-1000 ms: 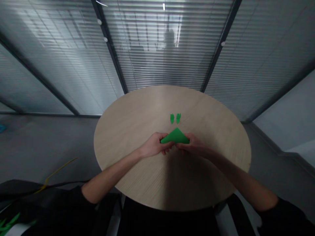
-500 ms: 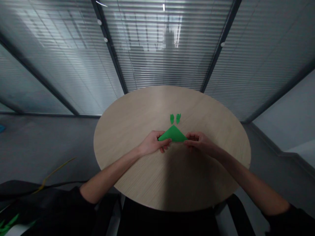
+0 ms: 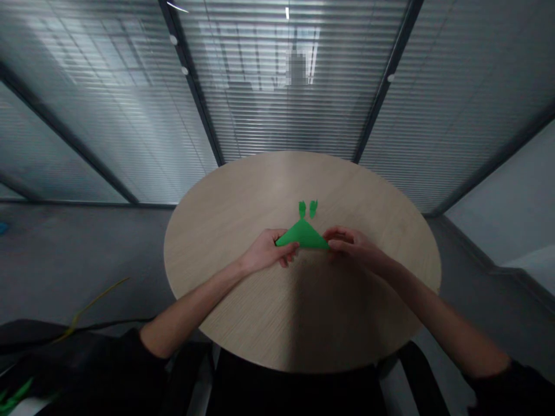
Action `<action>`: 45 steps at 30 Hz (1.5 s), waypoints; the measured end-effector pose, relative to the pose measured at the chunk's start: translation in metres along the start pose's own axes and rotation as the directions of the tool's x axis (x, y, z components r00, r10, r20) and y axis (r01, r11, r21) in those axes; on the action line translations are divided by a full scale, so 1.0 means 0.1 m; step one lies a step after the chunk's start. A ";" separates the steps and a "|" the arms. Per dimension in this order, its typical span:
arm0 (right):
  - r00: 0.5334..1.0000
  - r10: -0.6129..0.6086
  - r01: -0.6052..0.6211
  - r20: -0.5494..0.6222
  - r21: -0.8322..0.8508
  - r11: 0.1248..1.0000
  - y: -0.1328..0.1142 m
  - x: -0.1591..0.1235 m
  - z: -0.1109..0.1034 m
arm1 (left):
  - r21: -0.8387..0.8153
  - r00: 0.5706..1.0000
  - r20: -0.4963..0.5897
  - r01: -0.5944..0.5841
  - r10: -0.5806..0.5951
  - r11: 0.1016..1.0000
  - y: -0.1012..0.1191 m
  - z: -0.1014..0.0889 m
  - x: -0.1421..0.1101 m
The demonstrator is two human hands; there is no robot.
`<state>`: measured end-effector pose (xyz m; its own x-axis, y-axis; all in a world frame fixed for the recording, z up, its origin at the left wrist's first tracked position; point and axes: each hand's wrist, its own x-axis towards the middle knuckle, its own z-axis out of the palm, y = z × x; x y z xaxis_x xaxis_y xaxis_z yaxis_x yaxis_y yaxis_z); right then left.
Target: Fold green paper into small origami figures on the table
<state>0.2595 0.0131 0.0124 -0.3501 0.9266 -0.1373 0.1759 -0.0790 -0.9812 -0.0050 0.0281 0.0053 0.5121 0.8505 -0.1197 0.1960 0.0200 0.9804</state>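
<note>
A green sheet of paper folded into a triangle (image 3: 302, 234) is held over the table, its peak pointing away from me. My left hand (image 3: 272, 249) pinches its left corner, thumb on top and fingers beneath. At the right corner, my right hand (image 3: 349, 245) has its thumb and fingers closed around the paper's tip. Just beyond the peak lie two small green shapes, a left one (image 3: 302, 208) and a right one (image 3: 313, 208); they look like little paper pieces, too small to make out fully.
The round wooden table (image 3: 243, 196) reaches toward a glass wall with blinds (image 3: 290, 115). Chair armrests (image 3: 418, 375) flank the near edge. A yellow cable (image 3: 97, 299) and something green (image 3: 17, 396) are at the lower left.
The folded paper has shifted slightly left and its peak now meets the left small green shape in view. My right hand's fingers have moved slightly at the right corner.
</note>
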 end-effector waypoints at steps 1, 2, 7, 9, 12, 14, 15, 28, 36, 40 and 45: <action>0.999 -0.003 0.004 0.041 -0.017 1.000 -0.01 0.02 0.06 | 0.003 1.000 0.009 -0.005 0.005 1.000 0.00 0.01 0.00; 0.997 -0.009 0.012 0.074 -0.035 0.999 -0.03 0.04 0.12 | 0.004 1.000 0.016 -0.010 0.010 1.000 0.00 0.03 -0.01; 0.993 -0.036 0.055 0.114 -0.173 0.983 -0.01 0.14 0.33 | 0.013 0.999 0.050 -0.016 0.016 1.000 0.05 0.08 -0.04; 0.993 -0.043 0.063 0.112 -0.184 0.981 0.02 0.16 0.35 | 0.013 0.998 0.051 -0.024 0.023 1.000 0.06 0.08 -0.05; 0.995 -0.043 0.061 0.093 -0.205 0.977 0.06 0.14 0.33 | 0.021 0.997 0.065 -0.035 0.034 0.999 0.06 0.08 -0.05; 0.996 -0.034 0.052 0.083 -0.217 0.975 0.07 0.12 0.31 | 0.028 0.996 0.080 -0.037 0.034 0.999 0.05 0.07 -0.05; 0.996 -0.031 0.048 0.080 -0.224 0.973 0.07 0.11 0.29 | 0.028 0.996 0.081 -0.036 0.034 0.999 0.05 0.07 -0.05; 0.997 0.079 -0.076 0.008 -0.183 0.980 0.08 0.00 -0.11 | 0.026 1.000 0.018 0.004 -0.005 1.000 0.02 0.00 -0.02; 0.999 0.029 -0.026 0.018 -0.132 0.991 -0.04 0.07 0.00 | 0.034 0.999 0.051 0.004 -0.005 0.999 0.02 -0.01 -0.02; 0.994 -0.043 0.054 0.096 -0.112 0.992 -0.04 0.15 0.22 | 0.052 0.994 0.111 -0.029 0.023 0.998 0.01 0.00 -0.03; 0.989 -0.113 0.126 0.094 -0.154 0.980 0.06 0.21 0.33 | 0.109 0.969 -0.047 -0.238 0.244 0.965 -0.01 0.00 -0.02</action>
<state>0.2229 0.0200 -0.0006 -0.4527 0.8909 -0.0378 0.2698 0.0964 -0.9581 -0.0062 0.0263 0.0048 0.5047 0.8533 0.1307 0.1586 -0.2404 0.9576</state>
